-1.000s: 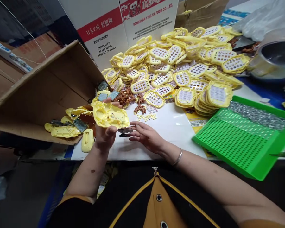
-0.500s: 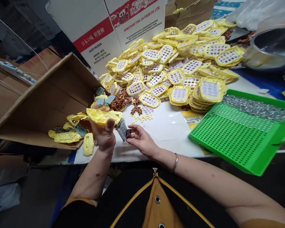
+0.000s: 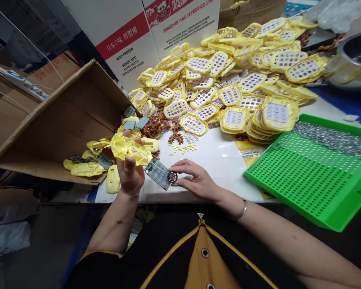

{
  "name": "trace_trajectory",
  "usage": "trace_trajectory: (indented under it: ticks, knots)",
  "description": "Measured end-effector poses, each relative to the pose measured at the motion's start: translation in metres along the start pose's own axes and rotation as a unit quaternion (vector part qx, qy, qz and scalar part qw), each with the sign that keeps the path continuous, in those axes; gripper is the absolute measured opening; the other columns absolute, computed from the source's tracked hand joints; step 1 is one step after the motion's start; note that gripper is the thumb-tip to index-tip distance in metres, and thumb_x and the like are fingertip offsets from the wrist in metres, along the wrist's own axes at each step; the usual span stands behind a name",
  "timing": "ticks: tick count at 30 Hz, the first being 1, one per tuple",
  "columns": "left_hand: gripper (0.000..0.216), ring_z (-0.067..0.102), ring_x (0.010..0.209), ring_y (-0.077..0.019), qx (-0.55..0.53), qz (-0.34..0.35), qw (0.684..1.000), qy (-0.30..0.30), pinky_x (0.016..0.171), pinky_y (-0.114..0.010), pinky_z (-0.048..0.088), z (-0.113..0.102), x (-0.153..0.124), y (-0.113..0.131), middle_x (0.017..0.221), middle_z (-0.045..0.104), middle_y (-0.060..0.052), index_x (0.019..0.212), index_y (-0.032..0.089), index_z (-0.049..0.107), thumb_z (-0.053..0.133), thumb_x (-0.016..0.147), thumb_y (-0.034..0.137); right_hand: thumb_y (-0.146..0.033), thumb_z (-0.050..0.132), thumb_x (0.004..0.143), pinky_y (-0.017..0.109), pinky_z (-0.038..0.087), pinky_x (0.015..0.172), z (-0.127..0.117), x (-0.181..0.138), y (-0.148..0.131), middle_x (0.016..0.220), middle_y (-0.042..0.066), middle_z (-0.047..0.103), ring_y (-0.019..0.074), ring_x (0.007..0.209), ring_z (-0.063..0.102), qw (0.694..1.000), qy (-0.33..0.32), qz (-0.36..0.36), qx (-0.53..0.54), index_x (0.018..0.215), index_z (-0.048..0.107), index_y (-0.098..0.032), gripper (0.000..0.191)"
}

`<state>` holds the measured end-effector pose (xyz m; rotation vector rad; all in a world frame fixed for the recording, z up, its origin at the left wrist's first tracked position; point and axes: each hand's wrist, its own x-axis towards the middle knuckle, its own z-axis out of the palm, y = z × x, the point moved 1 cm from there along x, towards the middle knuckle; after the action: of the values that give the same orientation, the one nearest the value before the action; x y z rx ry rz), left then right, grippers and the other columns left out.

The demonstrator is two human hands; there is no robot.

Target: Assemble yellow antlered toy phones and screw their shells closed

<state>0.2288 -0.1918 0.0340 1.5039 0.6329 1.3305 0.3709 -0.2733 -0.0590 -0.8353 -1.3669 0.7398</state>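
My left hand (image 3: pixel 129 172) grips a yellow plastic shell (image 3: pixel 129 147), holding it up above the table's near edge. Thin wires run from the shell to a small grey circuit board (image 3: pixel 158 172) with a round black speaker (image 3: pixel 172 176) at its end. My right hand (image 3: pixel 195 180) pinches the speaker end of the board, just right of the shell. Both hands hover over the white tabletop (image 3: pixel 216 156).
A tipped cardboard box (image 3: pixel 60 120) on the left spills yellow shells and boards. A large heap of yellow keypad frames (image 3: pixel 228 80) fills the back. A green perforated tray (image 3: pixel 313 172) with metal screws (image 3: pixel 331 138) lies right. Brown and white small parts (image 3: pixel 174 138) are scattered mid-table.
The circuit board with its speaker has been drawn out from under the shell and now hangs in plain view. My right hand went from open fingers to a pinch on it.
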Motion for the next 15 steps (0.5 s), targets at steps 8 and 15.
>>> trace_trajectory:
  ticks: [8,15]
  knots:
    - [0.094,0.061,0.103,-0.0301,-0.024,-0.134,0.98,-0.142,0.088,-0.043,0.051,-0.022,-0.009,-0.007,0.11,0.064,-0.011,0.129,0.023,0.053,0.079,0.049,0.064,-0.031,0.056,0.091,0.027,0.052,0.076,-0.024,0.002,-0.03,0.092,0.006,0.067,0.0136,0.085,0.064,0.997,-0.055,0.007,-0.047,0.104,0.064,-0.019,0.019]
    - [0.094,0.065,0.097,-0.033,-0.128,-0.34,0.881,-0.303,0.078,-0.042,0.055,-0.009,-0.04,-0.019,0.108,0.067,-0.015,0.124,0.019,0.059,0.074,0.048,0.073,-0.034,0.038,0.098,0.023,0.045,0.06,-0.034,0.012,-0.065,0.073,0.004,0.062,0.0121,0.066,0.057,0.957,-0.129,-0.043,-0.256,0.081,0.06,-0.018,0.032]
